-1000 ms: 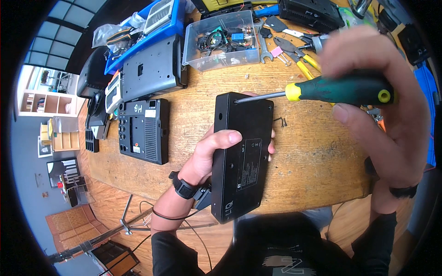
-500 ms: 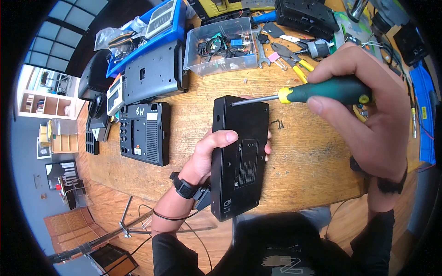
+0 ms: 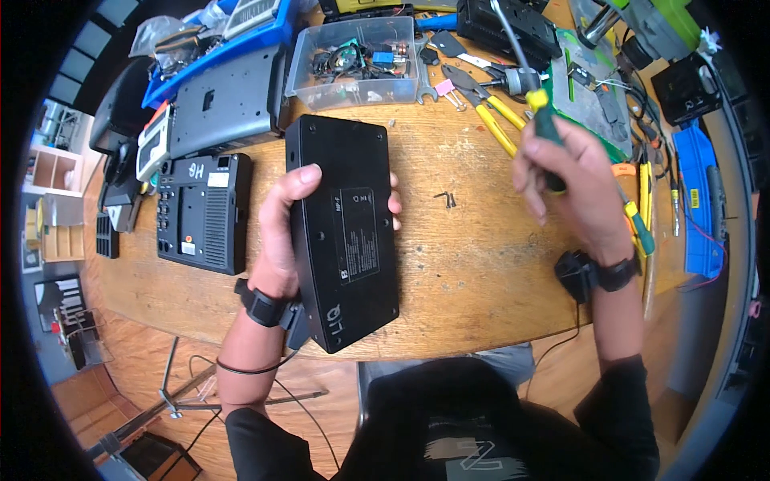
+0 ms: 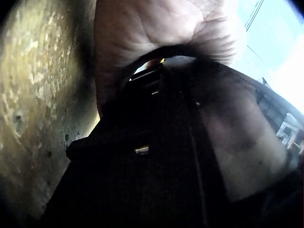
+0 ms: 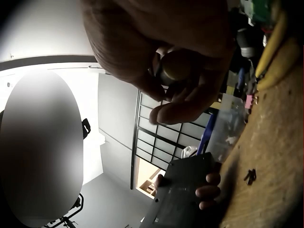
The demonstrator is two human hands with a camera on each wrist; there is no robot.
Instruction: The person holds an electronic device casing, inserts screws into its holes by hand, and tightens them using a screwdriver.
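A wide wooden tabletop fills the head view, its grain worn and pale, with a wood floor and a metal stand below its near edge and a dim room with a shelf unit off to the left. Along the far side lie a grey metal panel, a clear plastic box of small parts, a blue tray, yellow-handled pliers and a green mat. A black ribbed device lies flat to the left. The black box is long, flat and matte, with rounded corners, small screw holes along its edges, a printed label in the middle and pale lettering near the near end; it is held above the near part of the tabletop, its far end towards the plastic box. The left hand grips it from the side, thumb across the top and fingers curled round the opposite edge. The right hand is raised to the right, well apart from the box, fingers wrapped round a green-handled screwdriver with a yellow collar, shaft pointing up and away. Two small dark screws lie on the wood between the box and that hand.
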